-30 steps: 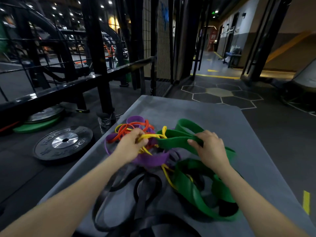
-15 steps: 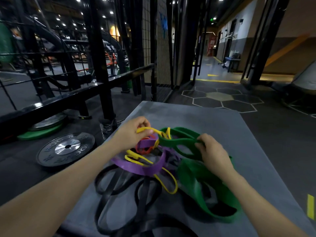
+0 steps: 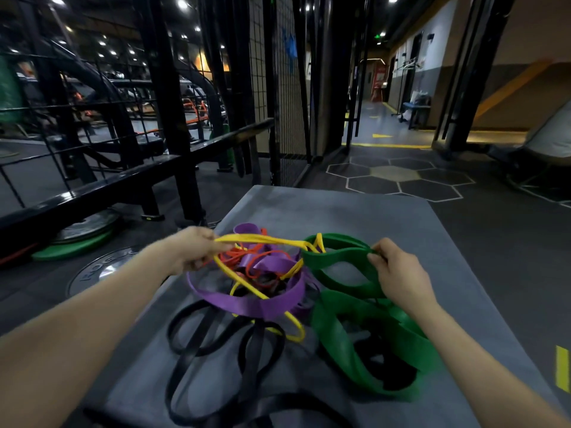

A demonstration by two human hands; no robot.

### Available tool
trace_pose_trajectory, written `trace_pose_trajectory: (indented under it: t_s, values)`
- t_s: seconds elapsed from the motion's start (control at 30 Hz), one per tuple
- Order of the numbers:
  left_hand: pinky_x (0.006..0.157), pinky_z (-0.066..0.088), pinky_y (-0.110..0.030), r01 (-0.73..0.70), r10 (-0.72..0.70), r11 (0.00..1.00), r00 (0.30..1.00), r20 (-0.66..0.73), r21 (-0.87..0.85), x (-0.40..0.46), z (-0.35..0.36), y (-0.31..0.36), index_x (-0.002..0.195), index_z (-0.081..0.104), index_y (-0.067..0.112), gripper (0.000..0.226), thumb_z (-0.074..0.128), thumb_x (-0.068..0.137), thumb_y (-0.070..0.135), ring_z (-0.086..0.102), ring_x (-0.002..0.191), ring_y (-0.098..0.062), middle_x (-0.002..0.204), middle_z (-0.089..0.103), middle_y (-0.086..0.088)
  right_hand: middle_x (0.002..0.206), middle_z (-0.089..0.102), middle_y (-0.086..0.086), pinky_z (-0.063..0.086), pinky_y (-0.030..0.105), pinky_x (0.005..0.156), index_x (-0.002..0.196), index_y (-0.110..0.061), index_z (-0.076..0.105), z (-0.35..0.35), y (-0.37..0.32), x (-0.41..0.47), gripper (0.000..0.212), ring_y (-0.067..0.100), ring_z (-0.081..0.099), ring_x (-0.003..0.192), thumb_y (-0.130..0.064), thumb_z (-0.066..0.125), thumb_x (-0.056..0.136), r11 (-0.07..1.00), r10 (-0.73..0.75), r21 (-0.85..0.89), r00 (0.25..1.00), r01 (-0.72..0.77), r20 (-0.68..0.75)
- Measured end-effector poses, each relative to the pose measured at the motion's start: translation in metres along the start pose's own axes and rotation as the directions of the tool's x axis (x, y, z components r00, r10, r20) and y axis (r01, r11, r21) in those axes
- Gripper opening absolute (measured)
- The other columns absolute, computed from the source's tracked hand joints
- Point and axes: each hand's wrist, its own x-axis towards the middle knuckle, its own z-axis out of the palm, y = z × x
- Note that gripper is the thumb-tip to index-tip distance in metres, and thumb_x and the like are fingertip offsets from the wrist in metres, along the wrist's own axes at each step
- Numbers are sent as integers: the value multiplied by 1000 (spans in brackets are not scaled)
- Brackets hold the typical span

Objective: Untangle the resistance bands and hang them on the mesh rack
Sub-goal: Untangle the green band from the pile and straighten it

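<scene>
Gripping yellow band [image 3: 247,240] left hand [image 3: 197,250], green band [image 3: 340,257] right hand [image 3: 398,273].

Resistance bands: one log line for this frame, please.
stage: untangling | left hand: pinches yellow band | right hand: grips green band | hung: none

1. The yellow band [image 3: 262,240], thin, is lifted at its far end and threads through the other loops.
2. The purple band [image 3: 247,302], wide, curls in an upright ring mid-pile.
3. The orange band [image 3: 247,253], thin, is knotted inside it.
4. The green band [image 3: 340,329], wide, loops at the right.
5. The black band [image 3: 216,338] lies flat, nearest.
6. The mesh rack [image 3: 290,88] stands upright beyond.
</scene>
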Motion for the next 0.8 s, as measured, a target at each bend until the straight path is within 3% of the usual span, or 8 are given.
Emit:
trace_pose_trajectory:
  t_s: [0.07, 0.17, 0.23, 0.3, 0.4, 0.47, 0.67, 0.8]
  values:
    - [33, 39, -12, -16, 31, 962, 998, 50, -271, -4, -5, 23, 70, 48, 10, 21, 61, 85, 2, 50, 33, -4, 41, 55, 2, 75, 59, 7, 44, 35, 58, 100, -16, 48, 1, -2, -3, 13, 31, 57, 68, -28, 43, 97, 999, -19, -39, 1000, 20, 17]
    - [51, 53, -14, -196, 173, 881, 981, -91, -431, -1, -12, 62, 75, 51, 10, 25, 58, 80, -14, 64, 49, -6, 58, 64, -2, 85, 65, 11, 44, 36, 60, 105, -15, 48, 1, -9, -11, 14, 34, 59, 76, -25, 44, 97, 989, -107, -91, 992, 112, 65]
    - [60, 51, -19, -423, 354, 876, 891, -286, -233, 2, -12, 88, 74, 53, 17, 31, 65, 75, -12, 60, 60, -10, 65, 61, 0, 93, 66, 12, 46, 38, 64, 109, -15, 49, 2, -17, -14, 17, 36, 60, 83, -25, 44, 97, 980, -161, -101, 981, 172, 107]
    - [66, 44, -16, -593, 602, 792, 716, -353, 148, 2, -5, 113, 77, 57, 20, 27, 71, 72, -3, 53, 66, -7, 73, 56, 4, 94, 66, 12, 49, 41, 66, 111, -14, 49, 4, -21, -16, 20, 36, 61, 86, -26, 44, 96, 974, -201, -83, 971, 212, 130]
    - [70, 44, -19, -718, 840, 541, 490, -233, 438, 3, 11, 141, 92, 65, 10, 20, 70, 74, 3, 52, 75, -13, 92, 52, -4, 97, 67, 10, 51, 42, 67, 118, -17, 48, 7, -22, -15, 23, 34, 62, 86, -27, 43, 97, 969, -234, -36, 959, 243, 162]
    - [75, 45, -25, -754, 885, 455, 440, -150, 474, 13, 26, 151, 95, 66, 5, 21, 68, 75, 2, 52, 81, -17, 99, 53, -12, 105, 66, 9, 50, 39, 69, 124, -22, 47, 8, -19, -14, 28, 34, 61, 93, -28, 43, 97, 968, -242, -20, 956, 249, 168]
    - [106, 24, -22, -623, 620, 584, 756, 210, 520, 72, 83, 110, 130, 51, 7, 47, 58, 85, 0, 39, 132, -25, 141, 42, -14, 101, 66, 12, 44, 39, 70, 108, -14, 52, 8, -1, -13, 20, 36, 58, 96, -28, 46, 95, 986, -162, -9, 960, 168, 227]
    - [85, 42, -20, -484, 508, 832, 861, -20, 272, 70, 105, 47, 115, 58, 2, 38, 60, 79, -10, 55, 104, -23, 112, 58, -12, 87, 63, 11, 47, 44, 72, 92, -12, 53, 11, 13, -8, 12, 35, 59, 88, -23, 49, 93, 992, -116, 77, 971, 102, 209]
